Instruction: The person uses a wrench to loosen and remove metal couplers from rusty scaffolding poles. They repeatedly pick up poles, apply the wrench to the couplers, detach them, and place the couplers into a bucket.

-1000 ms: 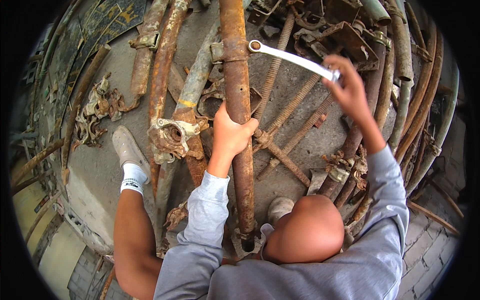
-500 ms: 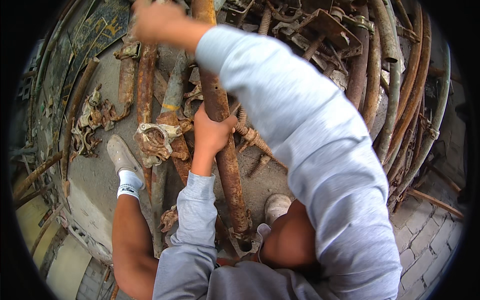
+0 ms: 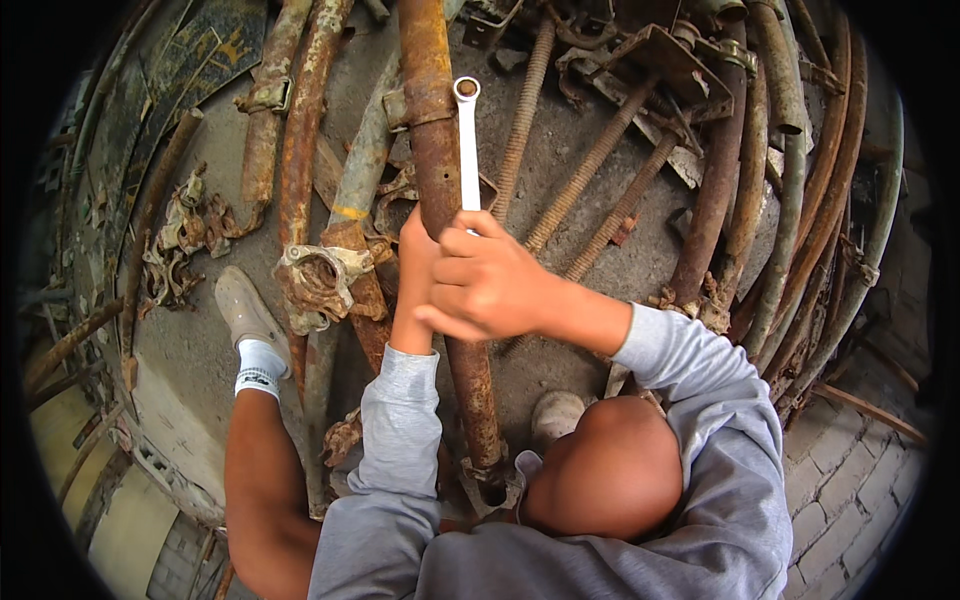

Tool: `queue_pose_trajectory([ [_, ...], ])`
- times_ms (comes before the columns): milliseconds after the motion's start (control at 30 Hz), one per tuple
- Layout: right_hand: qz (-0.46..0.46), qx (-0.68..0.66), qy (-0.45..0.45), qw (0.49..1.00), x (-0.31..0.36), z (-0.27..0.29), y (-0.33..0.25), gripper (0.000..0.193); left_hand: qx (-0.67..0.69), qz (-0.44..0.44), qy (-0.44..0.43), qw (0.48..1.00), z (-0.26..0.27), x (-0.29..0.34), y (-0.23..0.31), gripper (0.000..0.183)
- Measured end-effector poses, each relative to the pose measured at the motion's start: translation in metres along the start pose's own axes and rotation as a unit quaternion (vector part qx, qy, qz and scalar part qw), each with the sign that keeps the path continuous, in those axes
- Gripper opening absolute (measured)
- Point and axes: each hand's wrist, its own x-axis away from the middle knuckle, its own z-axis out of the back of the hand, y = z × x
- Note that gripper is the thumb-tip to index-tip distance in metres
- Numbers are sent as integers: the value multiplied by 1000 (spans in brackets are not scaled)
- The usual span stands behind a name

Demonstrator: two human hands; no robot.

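A long rusty steel pipe (image 3: 474,400) runs from the far edge toward me, its near end between my legs. My left hand (image 3: 414,275) is closed round the pipe at mid-length, partly hidden behind the right. My right hand (image 3: 492,280) grips the lower part of a shiny ring wrench (image 3: 468,150), close against the pipe. The wrench's ring end surrounds a rusty bolt head (image 3: 467,89) on the pipe's right side. Just left of the pipe, a small metal bracket (image 3: 396,110) shows at the same height.
Rusty scaffold clamps (image 3: 318,280) lie left of my hands, with more couplers (image 3: 180,240) farther left. Threaded rods (image 3: 590,165) lie beyond on the right. Curved rusty pipes (image 3: 835,170) line the right side. My shod left foot (image 3: 245,308) stands on the concrete.
My right hand has come from the far left, where it was blurred, down beside my left hand. The wrench and the bolt head now show, as do the threaded rods my sleeve covered.
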Motion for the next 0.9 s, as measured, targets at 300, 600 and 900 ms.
queue_pose_trajectory([
  [300,-418,-215,105,876,12,22,-33,40,-33,-3,27,999,-3,6,13,38],
  [600,-416,-240,165,861,16,15,-20,58,-74,-28,60,995,-4,3,5,43],
  [900,-519,-599,188,580,4,26,-14,46,-81,-5,87,993,-8,4,4,41],
])
